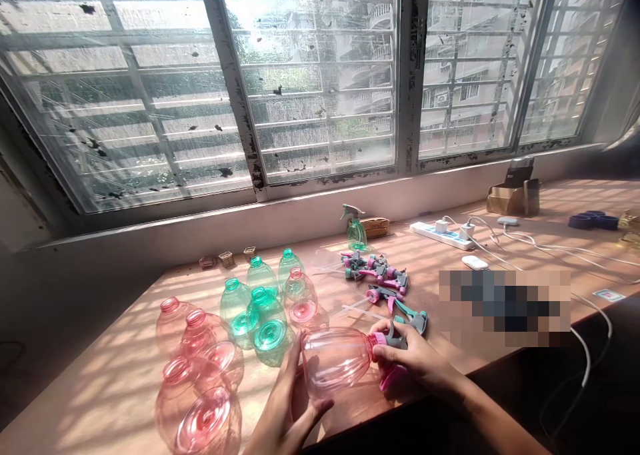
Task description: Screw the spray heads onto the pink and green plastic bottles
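pink bottle and its spray head are joined between two hands

the pink bottle (pixel 335 358) lies on its side above the near edge of the table (pixel 115 375), its neck turned to the right. the left hand (pixel 293 398) cups the base, with the thumb at the lower side. the right hand (pixel 415 355) is closed around the spray head (pixel 379 340), whose pink collar sits at the neck. i judge that the step in hand is screwing this collar on; how tight it is, i cannot tell. the next move would call for a steady left hand, while the right one turns the collar without tilting it.

to the left, three pink bottles (pixel 180 402) stand with no heads. four green bottles (pixel 265 328) and another pink bottle (pixel 300 302), also bare, stand beyond the hands. loose spray heads (pixel 375 272) lie in a pile behind the right hand, and the nearest could perhaps catch its knuckles. near the window (pixel 320 75) stands a green spray bottle (pixel 357 234) with its head fitted. a power strip (pixel 440 235) is farther right, well apart from the work.
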Available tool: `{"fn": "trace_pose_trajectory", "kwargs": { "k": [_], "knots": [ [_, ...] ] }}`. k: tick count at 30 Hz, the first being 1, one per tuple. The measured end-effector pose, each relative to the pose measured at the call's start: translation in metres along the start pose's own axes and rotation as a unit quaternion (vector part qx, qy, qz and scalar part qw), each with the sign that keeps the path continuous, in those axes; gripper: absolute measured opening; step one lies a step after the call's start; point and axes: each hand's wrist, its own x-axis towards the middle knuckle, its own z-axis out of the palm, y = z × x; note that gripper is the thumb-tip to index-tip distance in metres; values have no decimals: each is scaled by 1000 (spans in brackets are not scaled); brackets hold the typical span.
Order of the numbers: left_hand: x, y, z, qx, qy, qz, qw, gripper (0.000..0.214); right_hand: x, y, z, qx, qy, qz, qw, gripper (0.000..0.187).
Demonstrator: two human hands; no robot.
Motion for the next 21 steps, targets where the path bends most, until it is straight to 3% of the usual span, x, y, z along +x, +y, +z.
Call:
{"fn": "trace_pose_trajectory", "kwargs": {
  "k": [6,11,21],
  "knots": [
    [-2,4,3,-82,-38,-5,996,110,1,5,-1,-8,-2,-5,1000,47],
    [-3,7,1,-53,-17,-23,998,104,2,7,-2,-16,-3,-2,1000,50],
    [-4,11,5,-28,-9,3,1000,101,0,0,2,-10,-3,-3,1000,46]
  ]
}}
